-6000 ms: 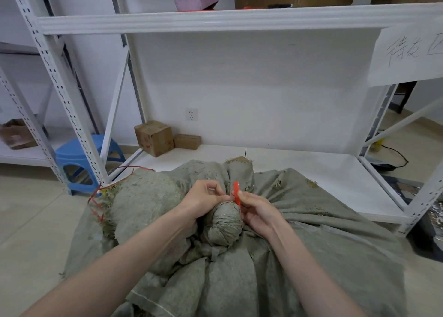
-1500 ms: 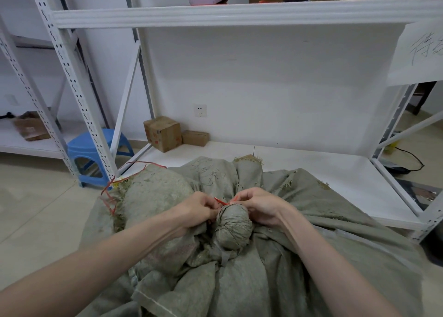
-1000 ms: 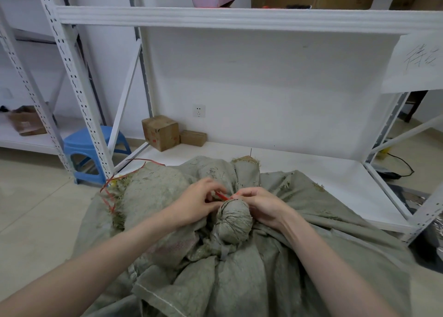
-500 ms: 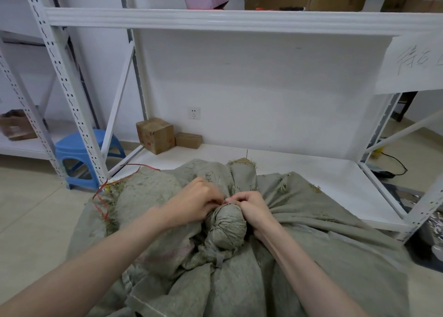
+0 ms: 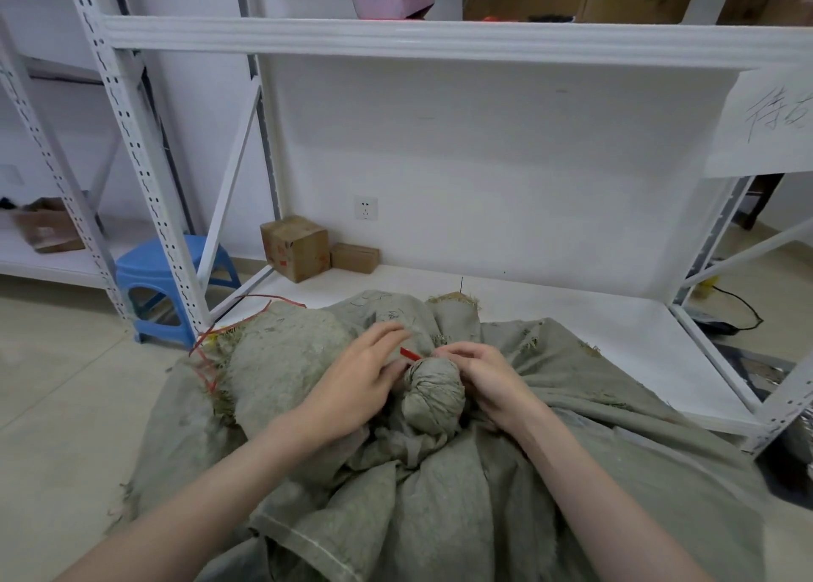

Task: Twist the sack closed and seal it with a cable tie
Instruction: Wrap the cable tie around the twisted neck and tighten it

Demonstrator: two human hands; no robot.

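On the floor before the white shelving (image 5: 440, 40) — sack (image 5: 572, 471), grey-green woven cloth, slumped wide. Its mouth is gathered into a twisted neck (image 5: 433, 394), a wound knob at the middle with one hand on each side.

Cable tie (image 5: 409, 353): red, only a short length showing, at the far top edge of the neck. Its long axis slants from upper left down to lower right, from the left hand's fingers to the right hand's fingertips. Whether it runs fully round the neck is hidden.

Left hand (image 5: 360, 379): against the neck's left side, fingers mostly straight and spread, index finger lifted. The tie's free end lies beside these fingers; whether they grip it cannot be told.

Right hand (image 5: 486, 377): against the neck's right side, fingers curled, tips meeting at the tie's lower end on top of the neck, where they appear to pinch it.

Judgement: the twist looks done and the sealing is in hand, not visibly finished. The coming pull turns on that slant — the free end points up and left, so the left hand is nearer it, while the right is placed to steady the neck.

Also present: loose red string (image 5: 206, 353) at the sack's left edge; blue stool (image 5: 171, 269); cardboard box (image 5: 294, 247).
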